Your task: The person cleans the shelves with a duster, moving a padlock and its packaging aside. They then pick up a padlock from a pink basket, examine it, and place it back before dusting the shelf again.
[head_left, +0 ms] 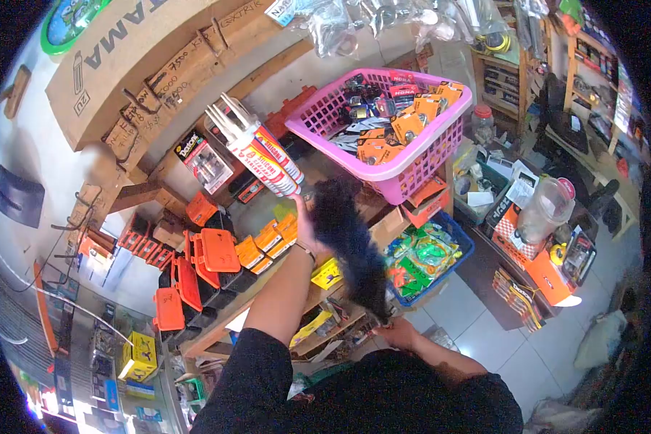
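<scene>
My left hand (pixel 307 228) is raised at the lower end of several white silicone sealant tubes (pixel 267 160) with red and yellow print. It appears to grip them from below, its fingers largely hidden. The tubes lean up and left, nozzles at the top. Close to my body, my right hand (pixel 398 333) is closed around the near end of a dark, fluffy duster (pixel 351 249). The duster stretches up past my left wrist, its far end by the pink basket (pixel 390 168), and hides part of the shelf.
Yellow-orange boxes (pixel 267 242) and orange-lidded toolboxes (pixel 217 249) line the wooden shelf on the left. A blue crate (pixel 452 269) of green packets stands at right. Plastic packets (pixel 333 32) hang overhead. Papers, boxes and a clear jar (pixel 546 210) crowd the far right.
</scene>
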{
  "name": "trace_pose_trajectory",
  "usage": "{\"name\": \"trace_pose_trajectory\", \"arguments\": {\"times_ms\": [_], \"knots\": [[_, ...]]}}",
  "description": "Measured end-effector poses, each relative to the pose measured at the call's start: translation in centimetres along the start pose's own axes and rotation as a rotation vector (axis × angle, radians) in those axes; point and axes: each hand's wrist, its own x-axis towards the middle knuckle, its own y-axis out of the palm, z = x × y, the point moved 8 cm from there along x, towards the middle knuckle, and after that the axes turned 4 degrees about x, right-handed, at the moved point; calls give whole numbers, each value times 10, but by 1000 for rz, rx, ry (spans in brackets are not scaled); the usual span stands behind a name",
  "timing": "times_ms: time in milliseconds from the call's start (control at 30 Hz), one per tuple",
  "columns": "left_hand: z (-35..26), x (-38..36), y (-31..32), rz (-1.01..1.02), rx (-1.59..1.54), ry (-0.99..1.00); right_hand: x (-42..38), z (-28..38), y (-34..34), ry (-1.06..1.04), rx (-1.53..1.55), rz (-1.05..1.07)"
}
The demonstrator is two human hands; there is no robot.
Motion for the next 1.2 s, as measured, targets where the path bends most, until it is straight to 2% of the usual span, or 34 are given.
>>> {"name": "trace_pose_trajectory", "arguments": {"times_ms": [33,100,167,200,233,300,333,367,433,467,533,567,600,667,733,767,833,867,900,933,967,1000,1033,1067,1100,1133,1167,1200], "knots": [[4,3,-5,145,-24,-55,2,-7,0,1,-1,-4],[3,0,7,204,19,-83,6,-18,-6,54,-50,-38],[-8,-9,19,-212,156,61,-3,0,-13,113,-13,-48],[-5,-7,28,-123,102,40,-8,3,-17,177,28,-56],[-6,-7,27,-119,99,41,-4,-7,-14,178,25,-60],[0,-9,16,-140,-6,-49,5,-23,2,27,74,-19],[-7,2,0,-82,-6,107,-3,-13,-4,93,-10,-31],[4,4,-14,10,59,-77,-7,2,-8,94,-14,-31],[-6,-8,22,-80,108,43,-13,10,-16,223,128,-66],[-5,-13,43,-120,70,41,-9,0,-13,225,129,-61],[-4,-9,25,-75,16,51,4,-6,-2,14,-151,-17],[-4,-9,20,-37,-23,64,4,-12,1,17,-143,-17],[3,-3,24,31,-2,-81,3,-10,2,-3,-189,-14],[0,-10,16,11,68,-5,8,-16,1,-24,-245,-11],[-7,-10,39,-107,72,75,12,-39,6,218,166,16],[-4,-6,20,-146,74,25,10,-44,4,223,164,17],[-4,-6,17,-31,-19,77,-10,23,-3,-106,-183,38],[4,2,-9,67,9,-102,-11,21,-4,-101,-179,36],[1,-2,-6,-3,55,-40,-9,12,-9,5,-122,13],[1,-6,9,17,13,-32,-8,4,-13,110,-69,-7],[0,-9,21,36,-29,-20,-9,7,-14,108,-76,-8],[-8,-6,18,-35,-25,60,-11,15,-15,52,21,-66],[-6,-6,20,-106,54,48,-13,21,-17,-1,120,-123],[-5,-7,14,-91,55,23,-13,21,-16,1,118,-120],[-4,-7,9,-75,57,-2,-13,16,-8,55,15,-21],[-1,-7,16,84,-36,-9,-13,11,-1,108,-90,76],[-1,-9,2,-19,101,15,-13,8,0,110,-97,75],[-4,-11,14,-37,69,31,-13,4,2,90,202,45]]}}
